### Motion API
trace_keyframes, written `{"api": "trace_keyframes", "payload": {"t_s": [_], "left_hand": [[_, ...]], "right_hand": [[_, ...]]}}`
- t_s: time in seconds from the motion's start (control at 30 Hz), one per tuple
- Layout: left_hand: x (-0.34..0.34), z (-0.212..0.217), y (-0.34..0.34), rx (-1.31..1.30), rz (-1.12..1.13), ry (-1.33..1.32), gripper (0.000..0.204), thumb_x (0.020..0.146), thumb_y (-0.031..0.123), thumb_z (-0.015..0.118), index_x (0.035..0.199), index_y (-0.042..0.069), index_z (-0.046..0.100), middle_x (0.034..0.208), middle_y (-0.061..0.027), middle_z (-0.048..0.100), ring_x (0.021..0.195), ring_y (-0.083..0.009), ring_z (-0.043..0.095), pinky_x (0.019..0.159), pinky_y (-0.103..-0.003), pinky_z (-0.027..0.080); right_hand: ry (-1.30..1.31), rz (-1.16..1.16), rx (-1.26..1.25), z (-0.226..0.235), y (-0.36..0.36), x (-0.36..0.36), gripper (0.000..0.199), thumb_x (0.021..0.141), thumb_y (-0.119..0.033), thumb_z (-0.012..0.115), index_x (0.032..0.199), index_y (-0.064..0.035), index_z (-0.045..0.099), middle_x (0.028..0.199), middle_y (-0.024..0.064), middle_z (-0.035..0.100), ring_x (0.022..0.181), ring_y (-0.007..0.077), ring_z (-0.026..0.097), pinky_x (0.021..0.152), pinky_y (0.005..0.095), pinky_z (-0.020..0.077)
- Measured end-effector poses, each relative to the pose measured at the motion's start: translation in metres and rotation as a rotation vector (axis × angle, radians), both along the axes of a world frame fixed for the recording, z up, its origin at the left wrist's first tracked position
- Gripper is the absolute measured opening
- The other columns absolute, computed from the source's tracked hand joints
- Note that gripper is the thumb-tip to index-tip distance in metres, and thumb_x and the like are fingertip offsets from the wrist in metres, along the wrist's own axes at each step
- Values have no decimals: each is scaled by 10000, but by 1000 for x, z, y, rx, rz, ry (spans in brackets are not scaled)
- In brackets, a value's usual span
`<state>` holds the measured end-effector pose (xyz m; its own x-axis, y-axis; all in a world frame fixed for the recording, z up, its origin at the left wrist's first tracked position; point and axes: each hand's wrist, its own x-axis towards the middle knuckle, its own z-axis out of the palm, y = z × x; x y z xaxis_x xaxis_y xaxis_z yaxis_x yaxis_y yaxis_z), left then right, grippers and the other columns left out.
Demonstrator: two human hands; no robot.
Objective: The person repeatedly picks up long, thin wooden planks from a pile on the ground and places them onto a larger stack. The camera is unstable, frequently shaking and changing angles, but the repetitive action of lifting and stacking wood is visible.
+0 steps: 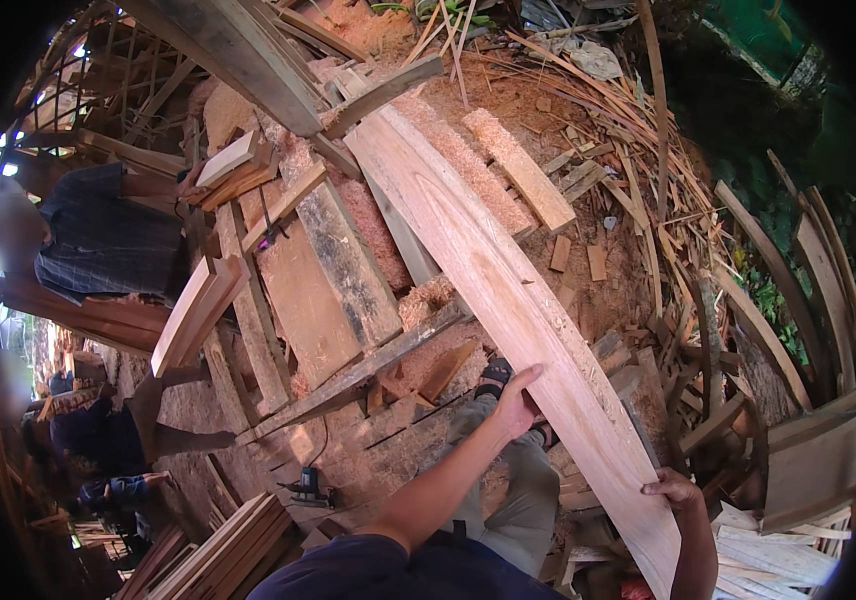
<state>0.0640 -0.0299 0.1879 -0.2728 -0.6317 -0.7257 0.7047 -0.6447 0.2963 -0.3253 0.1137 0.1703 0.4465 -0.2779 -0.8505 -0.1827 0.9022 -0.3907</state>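
Long sawn plank (503,285): likely stiff, heavyish; best held by both long edges. Left hand (517,406) grips left edge, thumb on top; right hand (680,490) curls fingers over right edge.

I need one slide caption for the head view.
Left hand and right hand hold opposite edges of a long pale plank.

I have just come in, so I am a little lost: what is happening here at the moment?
A person holds a long pale plank with both hands: the left hand grips its left edge, and the right hand grips the opposite edge nearer the body. The plank stretches away over a rough timber stand. To the left, another person has a hand at some short boards. A power tool sits on the ground.
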Motion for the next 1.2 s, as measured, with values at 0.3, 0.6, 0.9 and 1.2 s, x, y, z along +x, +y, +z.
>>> {"api": "trace_keyframes", "payload": {"t_s": [0.3, 0.6, 0.9, 1.2], "left_hand": [[-9, -48, -61, -76, 54, 32, 847, 882, 573, 587, 1476, 43, 298, 1451, -176, 421, 1300, -332, 446, 1068, -491, 379], [9, -76, -106, -48, 100, 60, 802, 906, 568, 556, 1483, 73, 298, 1440, -167, 428, 1293, -328, 453, 1058, -509, 388], [81, -29, -159, -139, 64, -69, 706, 962, 501, 494, 1460, 31, 322, 1442, -166, 434, 1296, -316, 454, 1086, -477, 367], [174, -17, -214, -101, 25, -271, 605, 926, 401, 573, 1374, 23, 426, 1352, -156, 517, 1238, -289, 505, 1037, -465, 414]], "right_hand": [[690, 118, -416, 56, -42, 71, 629, 752, -516, 745, 926, 83, 668, 761, 137, 669, 712, 167, 605, 680, 366, 493], [674, 177, -528, 56, -81, 92, 514, 803, -416, 718, 948, 68, 622, 789, 176, 648, 764, 194, 614, 717, 378, 489], [297, 103, -443, 100, -152, 137, 617, 819, -369, 734, 1197, 76, 536, 1025, 194, 654, 925, 217, 630, 801, 372, 508], [159, 106, -310, 115, -226, 231, 643, 766, -249, 822, 1228, 82, 522, 1059, 145, 661, 911, 174, 646, 806, 313, 520]]}}
